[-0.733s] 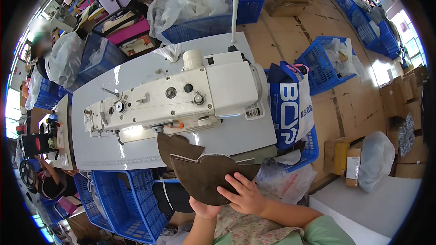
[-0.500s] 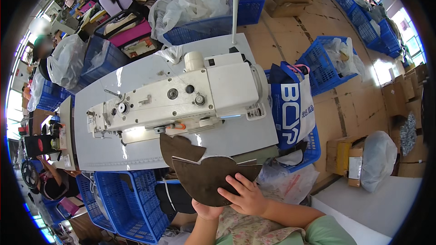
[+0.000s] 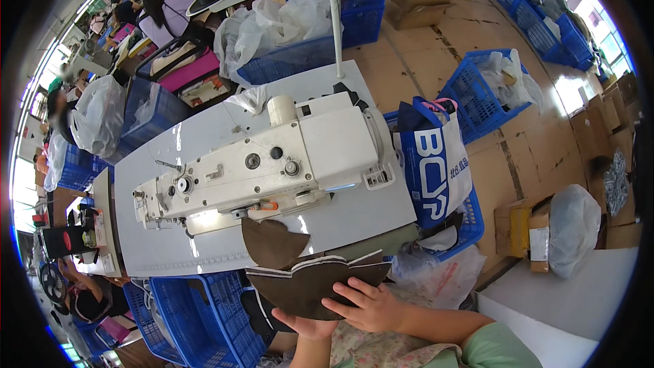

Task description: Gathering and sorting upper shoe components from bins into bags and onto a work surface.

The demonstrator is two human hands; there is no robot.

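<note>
Brown, white-edged panels (image 3: 306, 292) are held together just off the table's (image 3: 160, 249) near edge. Of the hands, the left hand (image 3: 306, 325) holds them from below, and the right hand (image 3: 364, 305) has its fingers spread across their face. Another brown piece (image 3: 269, 242) lies by that near edge, before the white sewing machine (image 3: 238, 163). Beside the table's right edge is a blue-and-white bag (image 3: 429, 170).

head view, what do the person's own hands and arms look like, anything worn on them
The left hand and right hand look bare, with no glove, ring or watch visible. A plain light green sleeve ends near the right elbow; no sleeve shows on the left forearm.
</note>
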